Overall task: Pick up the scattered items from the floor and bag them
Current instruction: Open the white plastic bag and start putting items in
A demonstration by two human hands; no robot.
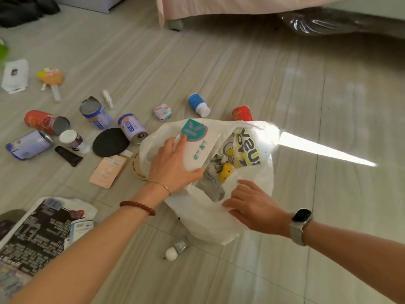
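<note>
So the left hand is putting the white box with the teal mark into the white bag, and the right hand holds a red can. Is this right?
One detail is wrong. In the head view the right hand holds no can; it grips the edge of the white bag. The left hand does put the white box into the bag.

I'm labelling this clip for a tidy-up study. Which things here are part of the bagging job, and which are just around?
Job: left hand gripping white box; right hand holding white bag; floor litter such as red can, blue bottle, black disc.

Around: bed, printed bag.
</note>
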